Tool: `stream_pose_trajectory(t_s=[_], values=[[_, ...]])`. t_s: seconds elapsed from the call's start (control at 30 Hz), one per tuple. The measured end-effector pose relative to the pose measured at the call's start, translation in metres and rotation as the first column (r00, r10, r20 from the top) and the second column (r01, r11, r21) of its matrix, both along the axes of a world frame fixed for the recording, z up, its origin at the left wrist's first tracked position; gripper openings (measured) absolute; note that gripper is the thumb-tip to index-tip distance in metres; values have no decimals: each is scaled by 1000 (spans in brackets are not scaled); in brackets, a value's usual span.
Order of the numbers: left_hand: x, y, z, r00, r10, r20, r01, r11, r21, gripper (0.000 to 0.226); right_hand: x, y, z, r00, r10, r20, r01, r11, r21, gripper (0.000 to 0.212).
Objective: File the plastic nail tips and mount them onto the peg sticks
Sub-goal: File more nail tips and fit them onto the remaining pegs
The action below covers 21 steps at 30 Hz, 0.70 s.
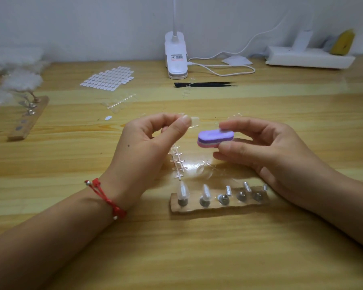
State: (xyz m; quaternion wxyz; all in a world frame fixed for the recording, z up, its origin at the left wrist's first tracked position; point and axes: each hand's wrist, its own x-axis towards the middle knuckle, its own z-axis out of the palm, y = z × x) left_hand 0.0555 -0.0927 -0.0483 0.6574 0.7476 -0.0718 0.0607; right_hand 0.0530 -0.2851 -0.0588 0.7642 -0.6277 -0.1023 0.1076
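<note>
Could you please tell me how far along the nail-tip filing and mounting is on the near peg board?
Done: two nail tips sit mounted at the left end of the near wooden base. In hand: the left hand pinches a clear tip while the right hand holds the purple file block. Left: its other three pegs are bare.

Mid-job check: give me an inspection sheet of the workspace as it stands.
Surface: wooden table, glossy.
Job's things: clear nail tip, purple file block; near peg board, two of five pegs tipped; second peg board far left.
Clutter: sticker sheet, black tweezers, empty sprues, white fluff.
Grippers: left hand pinches the nail tip; right hand holds the file block.
Cables: white cable loops from clip lamp.
Surroundings: white wall, power strip.
</note>
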Motion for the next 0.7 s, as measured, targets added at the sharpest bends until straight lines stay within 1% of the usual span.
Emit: stream_pose_trajectory(t_s=[0.07,0.17,0.27,0.33,0.4,0.43,0.47,0.5,0.57,0.6,0.63,0.67,0.7], values=[[-1,0,-1,999,-39,-14,39,999,13,24,-1,1,-2,997,42,60,-38,997,-73,42],[-5,-3,-2,992,-118,-36,121,989,88,16,1,1,-4,994,40,97,-36,998,-45,48],[-6,-4,-1,993,-113,-19,114,988,99,10,1,2,-3,993,51,108,-47,998,-41,46],[-6,-4,-1,994,-104,-18,105,991,80,11,3,1,-3,997,10,82,-13,999,33,43],[-6,-4,-1,996,-82,-23,84,994,72,12,7,-1,-3,997,-73,-2,72,980,184,39],[-6,-4,-1,997,-71,-22,72,995,65,11,7,-2,-2,995,-97,-21,99,970,221,39],[-5,-3,0,998,-55,-17,56,997,50,11,7,-2,-1,995,-98,-7,98,973,207,40],[-4,-3,0,999,-34,-9,34,999,36,13,6,-2,-1,997,-73,33,68,988,142,40],[-2,-2,0,1000,-20,1,20,999,28,20,1,0,-1,990,25,140,-14,997,-80,40],[-3,-2,0,999,-39,-2,39,999,34,18,-1,1,-2,983,61,173,-34,987,-160,39],[-4,-3,0,997,-71,-4,72,996,56,15,-2,2,-2,980,70,185,-35,982,-184,39],[-5,-4,0,995,-103,-4,103,991,89,12,-2,2,-2,982,55,183,-25,986,-162,38],[-5,-5,-1,993,-122,-4,121,986,112,11,-1,2,-2,985,31,171,-13,994,-107,39]])
